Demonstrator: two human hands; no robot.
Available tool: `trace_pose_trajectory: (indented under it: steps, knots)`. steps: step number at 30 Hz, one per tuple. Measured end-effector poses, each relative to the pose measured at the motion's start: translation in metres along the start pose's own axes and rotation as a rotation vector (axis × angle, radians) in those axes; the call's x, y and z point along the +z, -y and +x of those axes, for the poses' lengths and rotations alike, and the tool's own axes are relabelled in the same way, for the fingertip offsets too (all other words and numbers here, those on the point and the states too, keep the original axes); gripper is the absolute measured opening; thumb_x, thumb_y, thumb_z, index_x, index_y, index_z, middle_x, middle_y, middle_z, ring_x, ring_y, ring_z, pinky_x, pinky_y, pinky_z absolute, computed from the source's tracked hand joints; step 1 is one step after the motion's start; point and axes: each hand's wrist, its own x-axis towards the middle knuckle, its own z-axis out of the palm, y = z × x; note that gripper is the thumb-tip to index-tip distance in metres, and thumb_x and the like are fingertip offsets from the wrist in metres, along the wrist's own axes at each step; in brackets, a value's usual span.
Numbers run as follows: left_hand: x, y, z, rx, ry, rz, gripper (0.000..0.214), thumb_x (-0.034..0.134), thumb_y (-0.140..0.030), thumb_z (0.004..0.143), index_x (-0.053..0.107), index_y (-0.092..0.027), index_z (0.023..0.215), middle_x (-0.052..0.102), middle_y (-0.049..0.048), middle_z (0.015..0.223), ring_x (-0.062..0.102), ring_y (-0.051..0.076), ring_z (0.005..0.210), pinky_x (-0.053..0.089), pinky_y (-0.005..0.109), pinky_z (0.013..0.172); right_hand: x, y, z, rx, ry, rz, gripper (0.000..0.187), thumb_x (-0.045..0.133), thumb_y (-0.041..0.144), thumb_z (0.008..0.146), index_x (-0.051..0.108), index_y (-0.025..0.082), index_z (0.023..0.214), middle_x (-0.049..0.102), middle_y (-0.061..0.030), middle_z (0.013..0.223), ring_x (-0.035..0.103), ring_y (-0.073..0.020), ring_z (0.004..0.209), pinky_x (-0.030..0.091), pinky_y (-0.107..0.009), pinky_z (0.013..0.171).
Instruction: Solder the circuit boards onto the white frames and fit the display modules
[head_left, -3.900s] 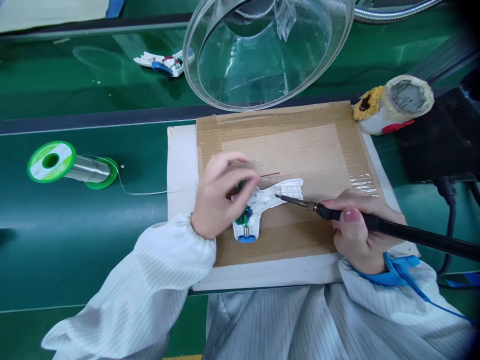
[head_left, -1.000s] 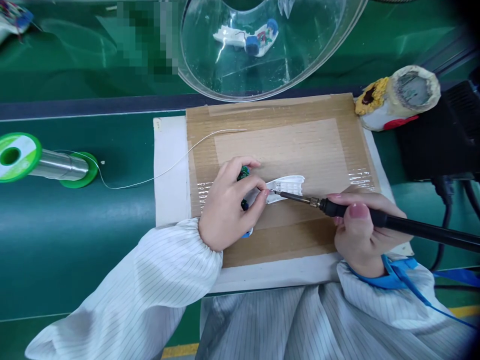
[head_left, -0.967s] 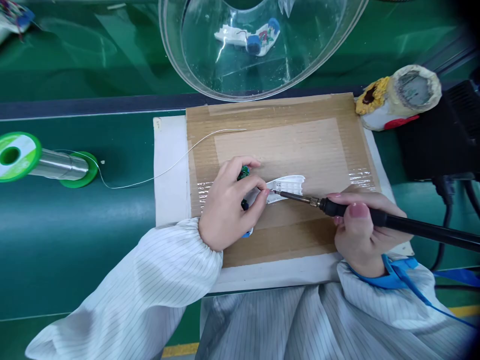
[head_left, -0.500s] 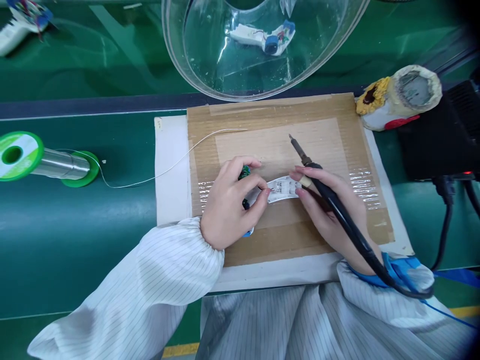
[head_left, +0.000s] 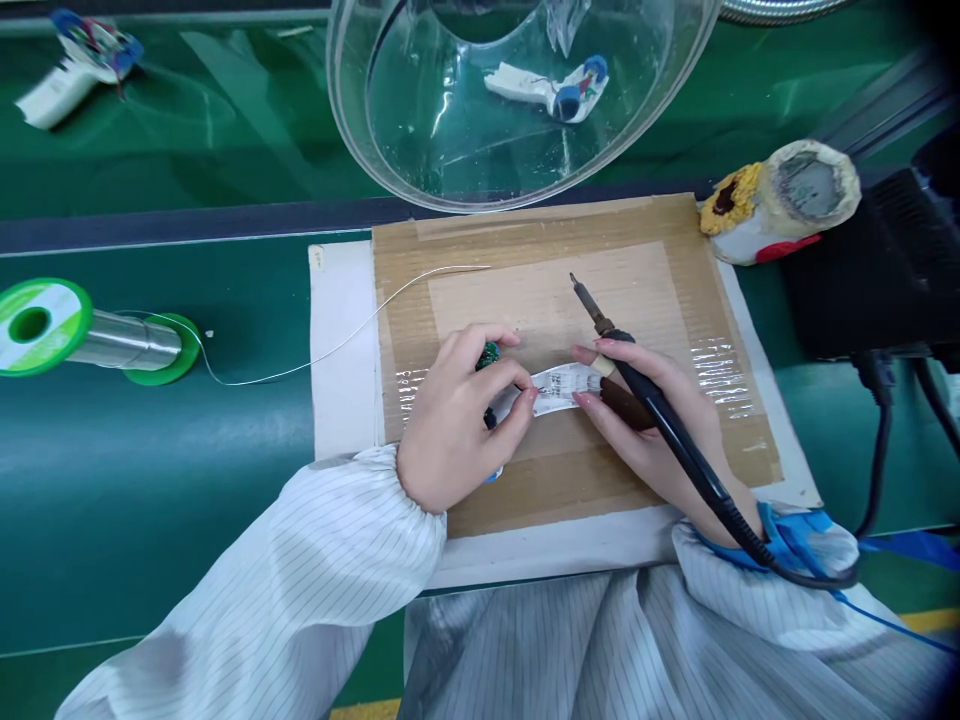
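Observation:
A white plastic housing half (head_left: 564,388), narrow and ribbed inside, lies on the cardboard between my hands. Thumb and forefinger of my left hand (head_left: 461,415) pinch what looks like a thin wire end at its left part. That hand covers most of the left end, where a bit of green circuit board (head_left: 489,354) and a blue piece (head_left: 494,475) peek out. My right hand (head_left: 667,410) holds a soldering iron (head_left: 651,393), its tip pointing up and away, clear of the housing. The right thumb and fingertips touch the housing's right end.
A solder wire spool (head_left: 124,338) lies at left, its strand curving onto the cardboard mat (head_left: 525,500). Ahead, a clear plastic tub (head_left: 517,200) holds a similar white part (head_left: 551,90). Another assembly (head_left: 75,75) lies far left. At right are a wrapped cup (head_left: 787,205) and a black box (head_left: 855,280).
The view has shifted slightly, so the surroundings sit a little differently in the picture. Both hands keep nearly the same hold, and the iron remains in the right hand.

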Motion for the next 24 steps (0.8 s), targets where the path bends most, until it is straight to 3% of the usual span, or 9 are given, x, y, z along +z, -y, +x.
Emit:
trace_pose_trajectory:
  steps: [6, 13, 17, 20, 22, 24]
  knots:
    - [-0.015, 0.002, 0.006, 0.072, 0.115, 0.099, 0.015, 0.061, -0.015, 0.099, 0.074, -0.017, 0.092, 0.059, 0.0155, 0.136, 0.056, 0.031, 0.129, 0.048, 0.048, 0.106, 0.002, -0.002, 0.000, -0.011, 0.012, 0.000, 0.056, 0.076, 0.014, 0.091, 0.056, 0.032, 0.140, 0.077, -0.0022, 0.125, 0.072, -0.0229, 0.121, 0.063, -0.035, 0.100]
    - [0.001, 0.000, 0.005, 0.046, -0.062, 0.025, 0.013, 0.061, -0.012, 0.097, 0.069, -0.018, 0.088, 0.063, 0.0142, 0.131, 0.058, 0.027, 0.126, 0.045, 0.048, 0.109, 0.004, 0.000, 0.000, -0.009, 0.003, 0.062, 0.050, 0.073, 0.015, 0.094, 0.060, 0.033, 0.138, 0.077, -0.0008, 0.126, 0.076, -0.0205, 0.113, 0.064, -0.033, 0.096]
    - [0.003, 0.002, 0.002, -0.002, -0.040, -0.007, 0.014, 0.061, -0.014, 0.098, 0.069, -0.020, 0.089, 0.062, 0.0122, 0.133, 0.057, 0.027, 0.127, 0.044, 0.048, 0.110, -0.001, 0.005, -0.003, 0.072, -0.154, 0.146, 0.034, 0.064, 0.022, 0.101, 0.063, 0.031, 0.135, 0.082, 0.0003, 0.102, 0.079, -0.0216, 0.102, 0.063, -0.039, 0.096]
    - [0.001, 0.004, 0.002, -0.020, -0.018, -0.014, 0.014, 0.061, -0.015, 0.099, 0.069, -0.020, 0.089, 0.062, 0.0127, 0.133, 0.057, 0.027, 0.128, 0.043, 0.047, 0.111, -0.003, 0.003, -0.007, 0.059, -0.356, 0.195, 0.023, 0.061, 0.039, 0.104, 0.072, 0.032, 0.122, 0.079, 0.0012, 0.085, 0.074, -0.0192, 0.068, 0.062, -0.036, 0.068]
    - [0.001, 0.004, 0.002, -0.022, -0.012, -0.019, 0.013, 0.061, -0.015, 0.099, 0.069, -0.020, 0.089, 0.062, 0.0127, 0.133, 0.057, 0.026, 0.128, 0.043, 0.047, 0.111, -0.002, 0.001, -0.008, 0.029, -0.452, 0.214, 0.023, 0.059, 0.045, 0.103, 0.078, 0.032, 0.106, 0.076, 0.0023, 0.080, 0.061, -0.0145, 0.049, 0.050, -0.032, 0.047]
    - [0.001, 0.005, 0.002, -0.021, -0.013, -0.023, 0.013, 0.061, -0.015, 0.099, 0.069, -0.020, 0.089, 0.062, 0.0126, 0.132, 0.057, 0.026, 0.129, 0.042, 0.046, 0.112, 0.000, 0.000, -0.008, 0.028, -0.473, 0.215, 0.023, 0.059, 0.041, 0.104, 0.079, 0.032, 0.097, 0.073, 0.0037, 0.072, 0.053, -0.0128, 0.043, 0.043, -0.031, 0.042]
